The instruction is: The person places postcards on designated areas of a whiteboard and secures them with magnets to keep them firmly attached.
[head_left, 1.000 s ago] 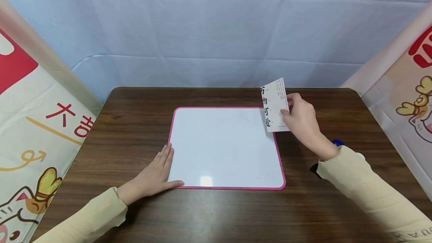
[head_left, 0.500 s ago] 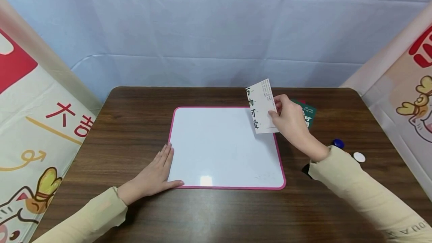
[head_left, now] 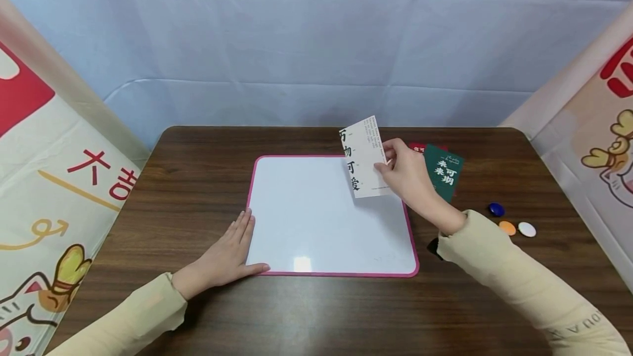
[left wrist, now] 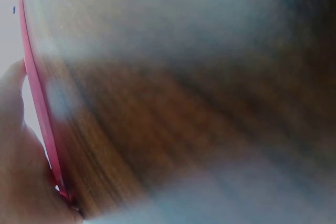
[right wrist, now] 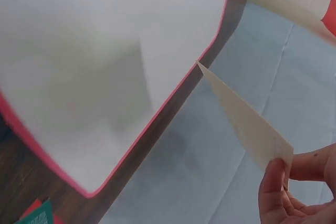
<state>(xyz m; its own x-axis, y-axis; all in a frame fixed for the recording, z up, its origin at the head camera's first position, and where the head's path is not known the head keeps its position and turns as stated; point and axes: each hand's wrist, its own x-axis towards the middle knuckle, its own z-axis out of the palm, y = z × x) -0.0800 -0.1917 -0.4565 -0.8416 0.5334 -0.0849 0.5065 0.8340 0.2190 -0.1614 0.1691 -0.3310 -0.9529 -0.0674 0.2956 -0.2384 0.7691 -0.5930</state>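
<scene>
A person's right hand (head_left: pixel 407 174) pinches a white card (head_left: pixel 363 161) by its right long edge, thumb to one face and fingers to the other, above the far right part of a pink-framed whiteboard (head_left: pixel 316 218). The card extends leftward from the grip, its long axis running from the far side toward the near side at a slight slant, with a column of bold black characters along its left edge. Its shadow (right wrist: pixel 110 87) on the board in the right wrist view suggests it is raised rather than laid flat.

The left hand (head_left: pixel 225 257), its fingers straight and gripping nothing, rests at the board's near left corner, well apart from the card; the right is plainly the nearer. The board lies flat on a dark wood-grain bench (head_left: pixel 316 312).

Just beyond the board's right edge, a green card (head_left: pixel 444 172) overlaps a red card (head_left: pixel 417 148). Farther right sit a blue disc (head_left: pixel 496 209), an orange disc (head_left: pixel 507 228) and a white disc (head_left: pixel 527 229). A black object (head_left: pixel 434 247), partly hidden by the right sleeve (head_left: pixel 514 273), cannot be identified. No container shows.
</scene>
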